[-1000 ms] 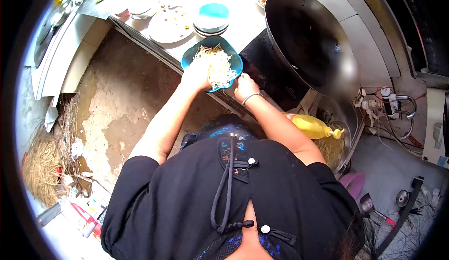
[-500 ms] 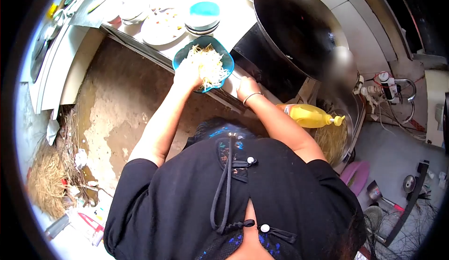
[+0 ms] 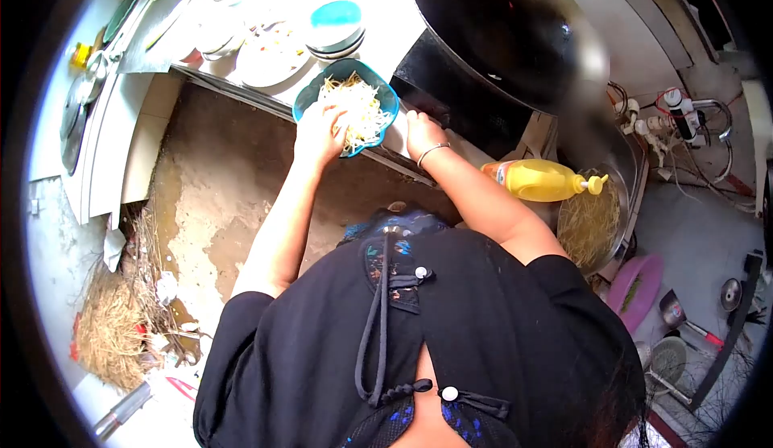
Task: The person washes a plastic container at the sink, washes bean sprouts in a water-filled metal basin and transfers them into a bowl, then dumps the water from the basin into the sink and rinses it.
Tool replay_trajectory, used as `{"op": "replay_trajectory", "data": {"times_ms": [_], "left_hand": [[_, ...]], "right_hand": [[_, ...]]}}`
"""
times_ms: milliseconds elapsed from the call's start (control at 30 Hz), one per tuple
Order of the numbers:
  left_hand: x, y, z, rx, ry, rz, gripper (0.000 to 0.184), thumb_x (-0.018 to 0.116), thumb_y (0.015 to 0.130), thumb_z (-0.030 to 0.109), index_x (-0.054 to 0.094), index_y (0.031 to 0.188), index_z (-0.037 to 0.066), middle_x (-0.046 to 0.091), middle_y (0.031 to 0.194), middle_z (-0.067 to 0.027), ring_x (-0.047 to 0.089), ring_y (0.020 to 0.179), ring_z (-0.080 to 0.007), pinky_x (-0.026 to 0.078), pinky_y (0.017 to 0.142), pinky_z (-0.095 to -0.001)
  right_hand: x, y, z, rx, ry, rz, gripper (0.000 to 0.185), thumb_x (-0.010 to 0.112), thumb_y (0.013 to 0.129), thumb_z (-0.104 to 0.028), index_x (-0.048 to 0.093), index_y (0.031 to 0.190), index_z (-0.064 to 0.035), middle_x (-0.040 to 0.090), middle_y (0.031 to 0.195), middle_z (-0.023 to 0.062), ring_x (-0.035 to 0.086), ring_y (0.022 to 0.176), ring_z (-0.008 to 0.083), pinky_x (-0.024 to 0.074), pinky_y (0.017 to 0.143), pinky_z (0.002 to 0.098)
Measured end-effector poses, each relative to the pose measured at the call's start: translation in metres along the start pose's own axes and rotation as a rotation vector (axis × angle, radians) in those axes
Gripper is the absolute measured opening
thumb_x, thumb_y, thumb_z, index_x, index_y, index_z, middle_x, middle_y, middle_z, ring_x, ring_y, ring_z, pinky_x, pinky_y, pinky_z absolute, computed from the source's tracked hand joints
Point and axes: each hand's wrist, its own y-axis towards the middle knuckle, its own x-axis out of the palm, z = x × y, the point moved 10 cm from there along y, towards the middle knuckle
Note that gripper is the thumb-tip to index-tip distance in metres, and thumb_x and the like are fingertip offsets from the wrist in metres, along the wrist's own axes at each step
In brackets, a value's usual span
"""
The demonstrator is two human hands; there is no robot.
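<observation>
A teal bowl (image 3: 392, 103) heaped with pale bean sprouts (image 3: 362, 110) sits at the counter's front edge, partly overhanging it. My left hand (image 3: 320, 132) reaches over the bowl's near-left rim, its bent fingers closed in among the sprouts. Right of the bowl, my right hand (image 3: 424, 136) is curled at the counter edge, a bracelet on its wrist; its fingertips are hidden, and I cannot make out what it grips. Behind the bowl stands a stack of bowls (image 3: 335, 25), the top one teal inside. Beside the stack lies a white plate (image 3: 266, 68) with bits of food.
A large dark wok (image 3: 499, 33) sits at the back right. A yellow pump bottle (image 3: 539, 181) lies or leans beside my right forearm, by a metal basin (image 3: 620, 231) with strands in it. A purple basin (image 3: 636, 287), ladles (image 3: 672, 311) and a straw broom (image 3: 109, 331) are lower down.
The view has shifted and turned slightly. My left fingers show more clearly, bent over the sprouts. My right hand stays at the counter edge, and the bowl keeps nearly the same place.
</observation>
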Motion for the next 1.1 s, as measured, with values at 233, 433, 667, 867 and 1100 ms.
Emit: {"op": "replay_trajectory", "data": {"times_ms": [233,433,667,867,1100], "left_hand": [[-0.010,-0.011,0.005,0.002,-0.130,0.004,0.026,0.068,0.073,0.016,0.064,0.098,0.012,0.060,0.102,-0.0093,0.056,0.100,-0.0285,0.044,0.088,-0.0381],[-0.009,-0.012,0.012,0.040,-0.123,0.022,0.023,0.067,0.073,0.014,0.064,0.096,0.013,0.063,0.100,-0.0068,0.058,0.098,-0.0275,0.045,0.087,-0.0374],[-0.002,-0.013,0.009,-0.071,-0.269,0.044,0.019,0.067,0.075,0.012,0.065,0.094,0.013,0.065,0.096,-0.0067,0.062,0.090,-0.0238,0.049,0.079,-0.0335],[-0.025,-0.004,-0.005,-0.046,-0.084,0.151,0.020,0.064,0.073,0.009,0.066,0.091,0.014,0.065,0.095,-0.0073,0.061,0.089,-0.0254,0.048,0.078,-0.0343],[-0.037,0.045,0.012,-0.123,-0.033,0.130,0.020,0.061,0.084,0.021,0.065,0.102,0.018,0.066,0.092,-0.0077,0.063,0.084,-0.0249,0.050,0.073,-0.0346]], "right_hand": [[-0.017,-0.003,0.000,0.014,0.148,0.108,0.015,0.046,0.084,-0.008,0.053,0.097,-0.0036,0.059,0.098,0.0204,0.059,0.093,0.0360,0.0487,0.081,0.0425],[-0.152,-0.059,-0.102,-0.581,0.535,0.595,0.010,0.056,0.078,-0.006,0.053,0.087,-0.0047,0.056,0.081,0.0152,0.058,0.074,0.0326,0.0479,0.065,0.0373],[-0.129,-0.057,-0.119,-0.593,0.345,0.210,0.027,0.059,0.079,-0.009,0.060,0.106,-0.0110,0.061,0.093,0.0151,0.058,0.090,0.0325,0.0478,0.077,0.0397],[-0.182,-0.121,-0.103,-0.700,0.472,0.201,0.019,0.059,0.080,-0.013,0.062,0.098,-0.0077,0.063,0.087,0.0149,0.061,0.080,0.0316,0.0492,0.072,0.0389],[-0.283,-0.223,-0.015,-0.668,0.682,0.280,0.022,0.060,0.081,-0.007,0.063,0.102,-0.0047,0.063,0.092,0.0122,0.063,0.082,0.0238,0.0500,0.073,0.0314]]}}
